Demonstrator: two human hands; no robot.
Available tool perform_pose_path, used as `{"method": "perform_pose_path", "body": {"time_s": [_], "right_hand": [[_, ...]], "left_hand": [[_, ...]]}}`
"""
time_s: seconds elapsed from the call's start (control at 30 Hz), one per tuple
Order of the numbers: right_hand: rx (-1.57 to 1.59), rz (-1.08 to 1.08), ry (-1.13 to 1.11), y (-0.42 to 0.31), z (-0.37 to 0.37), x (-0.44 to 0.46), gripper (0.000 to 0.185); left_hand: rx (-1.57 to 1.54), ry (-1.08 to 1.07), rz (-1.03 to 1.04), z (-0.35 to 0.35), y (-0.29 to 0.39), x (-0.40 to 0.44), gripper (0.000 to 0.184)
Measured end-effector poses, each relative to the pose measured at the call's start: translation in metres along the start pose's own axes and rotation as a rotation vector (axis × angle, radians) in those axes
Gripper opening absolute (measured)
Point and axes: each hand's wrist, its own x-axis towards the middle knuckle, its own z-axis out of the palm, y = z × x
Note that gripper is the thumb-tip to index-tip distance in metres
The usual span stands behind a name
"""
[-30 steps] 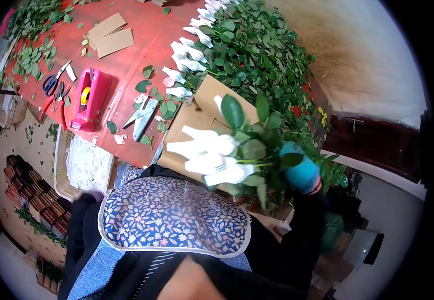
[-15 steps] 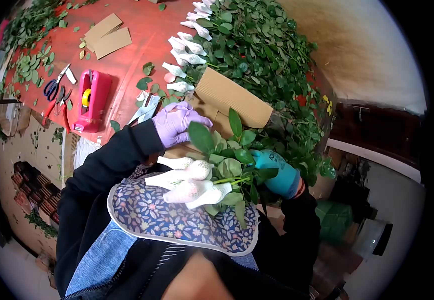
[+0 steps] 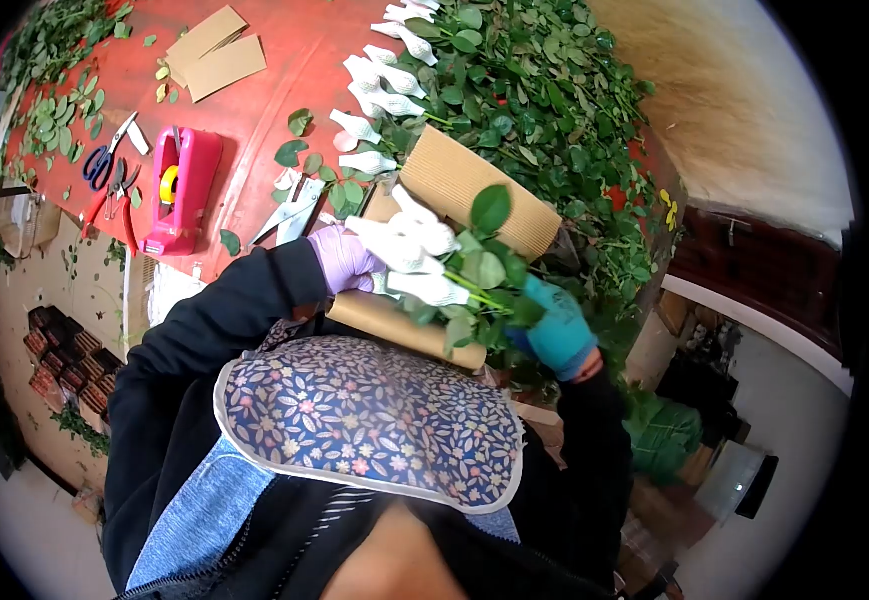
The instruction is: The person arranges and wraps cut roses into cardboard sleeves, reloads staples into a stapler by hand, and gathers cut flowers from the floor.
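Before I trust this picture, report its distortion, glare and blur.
Head view: wide-lens distortion, rounding off into black corners; head view: the white-netted bunch looks overexposed, mesh largely washed out; head view: the right hand looks slightly soft, perhaps from motion, the pink tape dispenser crisper.

pink tape dispenser (image 3: 195, 195) on red table (image 3: 300, 60); scissors (image 3: 101, 160), red-handled pliers (image 3: 117, 190) just beside; green bundle (image 3: 670, 435) at right
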Motion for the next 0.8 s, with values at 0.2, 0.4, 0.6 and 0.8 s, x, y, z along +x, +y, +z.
{"method": "perform_pose_path", "body": {"time_s": [0.2,0.4,0.6,0.8], "right_hand": [[-0.013,-0.023,-0.189,0.001,0.039,0.026,0.045],[0.185,0.048,-0.213,0.009,0.034,0.021,0.042],[0.171,0.073,0.042,0.018,0.006,0.025,0.038],[-0.271,-0.064,0.103,0.018,0.034,0.021,0.047]], "left_hand": [[0.419,-0.205,0.298,-0.023,-0.02,0.014,0.038],[1.294,-0.005,0.762,-0.023,-0.011,-0.018,0.042],[1.612,0.025,0.685,-0.021,-0.007,-0.018,0.033],[1.609,0.046,0.581,-0.006,0.002,-0.029,0.049]]}}
